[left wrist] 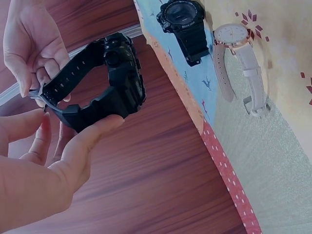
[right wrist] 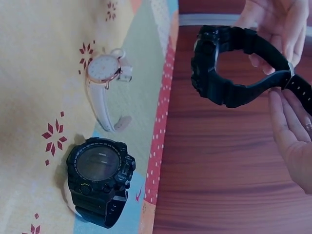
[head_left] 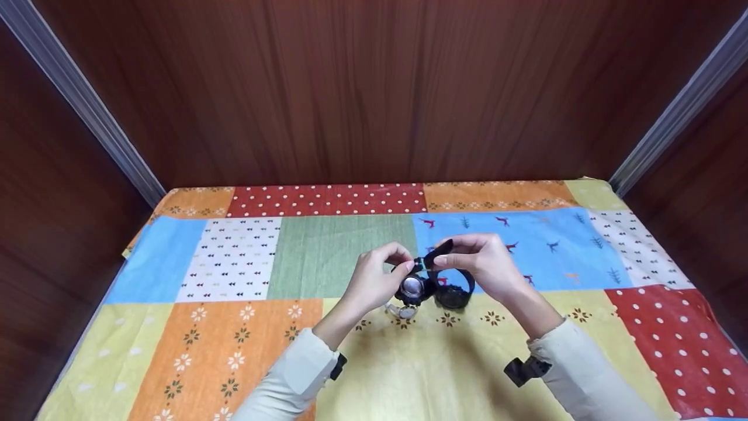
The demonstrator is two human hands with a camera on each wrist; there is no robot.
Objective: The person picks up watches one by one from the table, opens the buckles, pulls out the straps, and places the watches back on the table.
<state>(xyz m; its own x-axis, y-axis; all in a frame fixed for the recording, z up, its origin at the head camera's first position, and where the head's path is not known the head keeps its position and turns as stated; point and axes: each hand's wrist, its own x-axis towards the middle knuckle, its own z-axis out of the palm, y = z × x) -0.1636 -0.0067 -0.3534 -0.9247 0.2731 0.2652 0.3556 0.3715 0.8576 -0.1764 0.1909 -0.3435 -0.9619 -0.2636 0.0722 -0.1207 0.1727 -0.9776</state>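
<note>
A black sports watch (head_left: 412, 286) hangs above the table between both hands, its strap looped through a metal buckle. My left hand (head_left: 377, 278) pinches the strap by the buckle; in the left wrist view its thumb lies along the watch (left wrist: 124, 78). The free strap end is held between thumb and fingers of my right hand (head_left: 485, 260). Below, a second black watch (right wrist: 100, 163) lies on the tablecloth with its strap curved. Beside it rests a white-strapped watch (right wrist: 104, 68) with a rose-gold case, its strap unfastened.
A patchwork tablecloth (head_left: 222, 345) covers the table. Dark wood panels (head_left: 350, 88) stand behind and at both sides, with metal strips (head_left: 87, 96) at the corners. Black wrist devices (head_left: 526, 370) sit at the sleeves.
</note>
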